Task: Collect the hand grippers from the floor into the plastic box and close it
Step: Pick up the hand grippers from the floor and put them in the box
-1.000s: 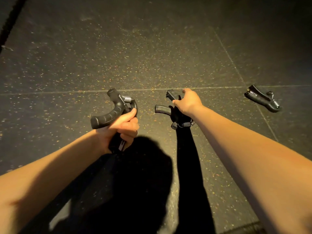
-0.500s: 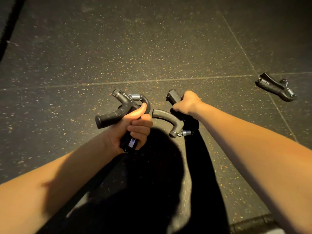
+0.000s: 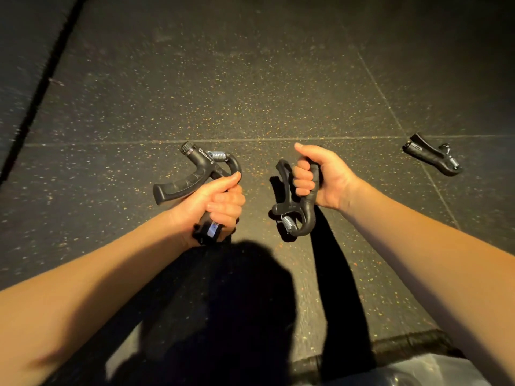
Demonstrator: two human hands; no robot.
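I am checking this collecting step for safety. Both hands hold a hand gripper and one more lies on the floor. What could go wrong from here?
1. Both hands are full: the left hand and right hand each hold a gripper, so picking up the third gripper on the floor may cause a drop.
2. The right hand wraps only one handle of its gripper; the other handle and spring hang free and could swing.
3. The dim light and dark floor could hide the black third gripper.
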